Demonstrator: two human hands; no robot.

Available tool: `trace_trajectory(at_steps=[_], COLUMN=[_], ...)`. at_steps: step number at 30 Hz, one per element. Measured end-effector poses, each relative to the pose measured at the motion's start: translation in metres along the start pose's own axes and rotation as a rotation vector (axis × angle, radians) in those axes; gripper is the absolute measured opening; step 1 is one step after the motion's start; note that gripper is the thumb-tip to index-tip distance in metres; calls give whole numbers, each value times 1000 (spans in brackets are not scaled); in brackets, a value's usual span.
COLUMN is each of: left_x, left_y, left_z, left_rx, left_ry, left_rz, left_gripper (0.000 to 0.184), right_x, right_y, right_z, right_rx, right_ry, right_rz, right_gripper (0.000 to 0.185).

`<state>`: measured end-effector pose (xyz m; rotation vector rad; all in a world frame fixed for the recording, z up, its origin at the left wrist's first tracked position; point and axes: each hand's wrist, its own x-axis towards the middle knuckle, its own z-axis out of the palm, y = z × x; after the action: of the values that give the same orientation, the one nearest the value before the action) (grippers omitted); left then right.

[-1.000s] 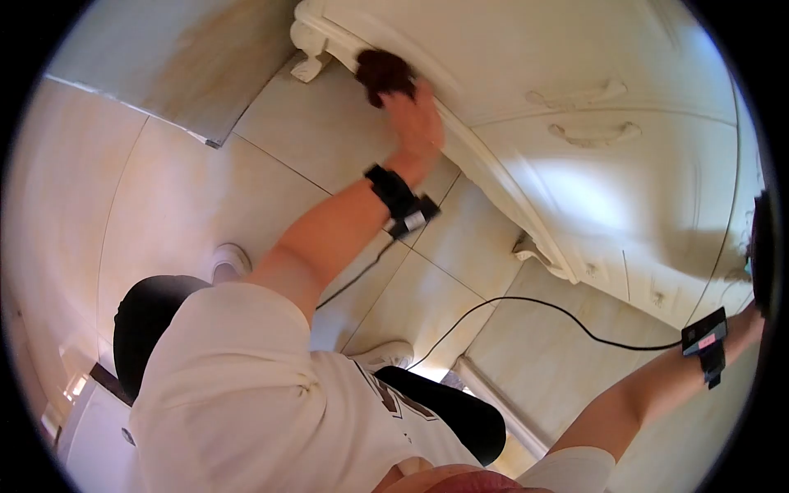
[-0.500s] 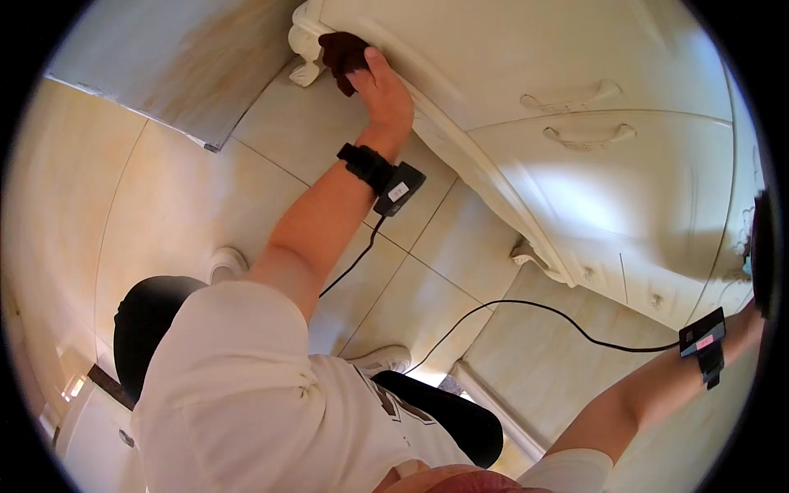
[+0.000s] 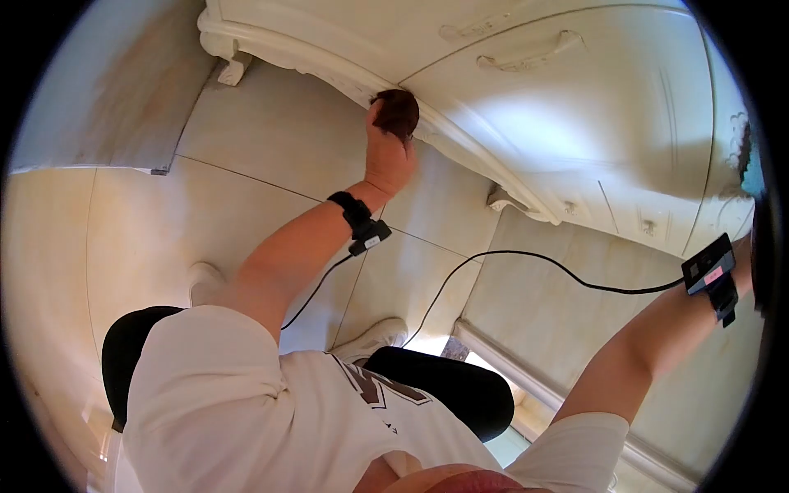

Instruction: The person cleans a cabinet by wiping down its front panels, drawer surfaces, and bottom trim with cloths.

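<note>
My left hand (image 3: 389, 158) presses a bunched dark brown cloth (image 3: 397, 113) against the lower moulded rim of a cream cabinet (image 3: 526, 107). Its fingers wrap round the cloth and are partly covered by it. On the right, my right arm (image 3: 633, 353) reaches to the edge of the view. Its hand lies beside a dark shape at the border, so the fingers are hidden. Close by, a small teal thing (image 3: 752, 177) shows at the cabinet's far side; its kind is unclear. Each wrist wears a black strap with a small black device, the right one (image 3: 708, 264) being larger in view.
The cabinet has curved handles (image 3: 530, 57), small knobs (image 3: 649, 228) and carved feet (image 3: 234, 67). A grey panel (image 3: 107, 90) stands at upper left. Black cable (image 3: 534, 253) hangs from the wrist devices across the tiled floor (image 3: 238, 214). My knees and shoes are below.
My left hand has moved with the brown cloth along the cabinet's lower rim, rightward from near the corner foot. The view has shifted; my right arm stays at the right edge.
</note>
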<state>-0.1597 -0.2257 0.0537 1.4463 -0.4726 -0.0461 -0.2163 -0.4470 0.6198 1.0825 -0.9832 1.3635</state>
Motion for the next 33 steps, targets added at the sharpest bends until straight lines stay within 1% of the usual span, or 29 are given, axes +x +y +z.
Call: trace_trajectory(at_steps=[1,2,3,5,6,7,8,9,10,11,12,13,14,16,17,18,19,21,23,24,25,27,28,30,31,33], left_x=[3,4,3,3,0,1,1,-4,-3,-3,-4,-8,-9,-9,-4,5,12,25,42,54,68,97,107,102,97,75], left_y=[-7,-12,-13,-12,-9,5,14,9,14,21,27,30,31,34,35,34,30,9,-29,-39,-46,-42,-41,-33,-32,-45], left_z=[-4,-5,-3,-2,0,1,3,9,13,18,24,30,30,32,29,22,17,-3,-25,-39,-57,-86,-93,-89,-83,-59], left_rx=[169,336,335,374,371,407,442,483,482,473,464,443,443,482,481,557,634,715,700,709,715,744,754,890,893,832], left_ry=[-69,-134,-139,-343,-344,-462,-581,-666,-666,-745,-824,-756,-756,-735,-736,-783,-831,-754,-402,-299,-193,-80,-3,63,65,50], left_rz=[139,281,282,227,227,190,152,312,312,352,393,400,399,427,430,432,435,324,259,280,301,478,524,339,340,413], left_gripper=[29,24,24,15,15,15,14,16,16,15,16,13,13,12,12,15,18,20,21,22,23,24,25,25,25,25], right_x=[-4,-18,-26,-27,-27,-19,-5,-4,-3,-16,-23,-15,-2,-2,-17,-25,-25,-28,-33,-42,-54,-54,-54,-53,-52,-48], right_y=[5,10,13,11,10,4,-5,-5,-5,4,10,5,-3,-1,7,13,14,12,7,2,-6,2,5,3,3,7], right_z=[-12,-60,-87,-92,-92,-69,-26,-25,-25,-66,-88,-60,-9,-7,-57,-87,-86,-92,-103,-112,-129,-123,-122,-125,-125,-118], right_rx=[-6,470,947,944,944,943,522,306,97,538,976,976,484,-10,471,948,961,968,998,991,985,946,926,841,814,842], right_ry=[21,-41,-106,-113,-120,-121,50,143,213,60,-105,-106,16,132,4,-134,-159,-166,-179,-184,-126,-62,-28,-57,-67,-47], right_rz=[34,-193,-421,-410,-396,-398,-185,-87,26,-208,-444,-445,-250,-49,-240,-430,-429,-440,-452,-446,-464,-556,-600,-494,-458,-528], right_gripper=[67,67,67,68,68,68,69,69,70,70,71,71,71,71,71,72,74,75,78,78,78,78,78,79,80,81])
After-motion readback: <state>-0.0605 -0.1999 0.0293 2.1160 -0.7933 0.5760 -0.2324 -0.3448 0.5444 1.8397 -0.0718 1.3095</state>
